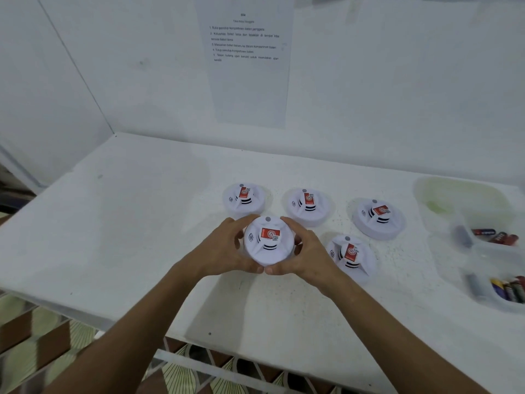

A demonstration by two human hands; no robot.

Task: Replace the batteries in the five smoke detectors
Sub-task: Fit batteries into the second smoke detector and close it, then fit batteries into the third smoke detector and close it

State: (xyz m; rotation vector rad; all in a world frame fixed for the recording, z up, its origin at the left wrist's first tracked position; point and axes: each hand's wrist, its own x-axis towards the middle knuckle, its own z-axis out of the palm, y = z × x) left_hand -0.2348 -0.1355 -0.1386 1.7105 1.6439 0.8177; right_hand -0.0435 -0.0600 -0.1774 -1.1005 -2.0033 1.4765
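On the white desk (119, 223), going from the left, the left hand (227, 248) curls round the near-left side of a smoke detector (268, 241), and the right hand (304, 251) curls round its other side; each grip is clamped on that detector, thumbs meeting at its near edge. The lower rim of the held detector is hidden behind the thumbs, so I cannot tell whether it rests on the desk or is lifted off it.

Just behind the left fingers stands the far-left detector (243, 199), then the middle detector (308, 206) behind the right fingers. The near-right detector (350, 255) lies tilted just beside the right hand, its left edge partly covered by that hand. The far-right detector (379, 217) sits apart from the hands.

At the right edge, a clear tray (443, 191) is hard to make out against the white surface. Nearer, two clear containers hold batteries: the upper batteries (494, 236) and the lower batteries (510, 290), blurred and partly cut off by the frame.

On the wall, a printed sheet (247, 61) hangs, its text too soft to read with certainty.
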